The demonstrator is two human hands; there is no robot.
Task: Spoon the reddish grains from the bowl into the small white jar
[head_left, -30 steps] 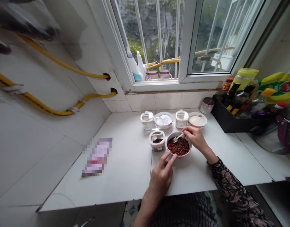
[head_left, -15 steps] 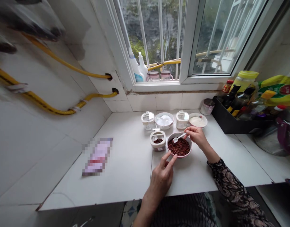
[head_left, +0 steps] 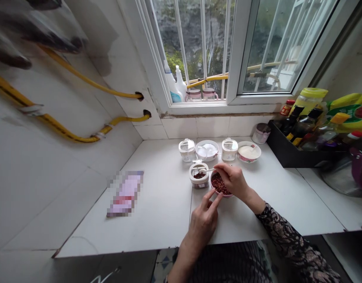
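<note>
On my feed, the right hand [head_left: 232,181] pinches a white spoon [head_left: 210,170], its scoop at the open mouth of the jar [head_left: 195,182] just left of that hand. The left hand [head_left: 203,222] grasps nothing, two fingertips at the near rim of the bowl [head_left: 226,196] of reddish grains [head_left: 218,184], partly beneath the right hand. I can't read the jar's small label [head_left: 202,185], nor the emblem on the yellow bag [head_left: 343,103] beyond the right hand.

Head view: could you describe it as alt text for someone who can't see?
The right hand holds a white spoon at an open jar of reddish grains; the left hand touches a bowl of similar grains beside it on a white counter.
</note>
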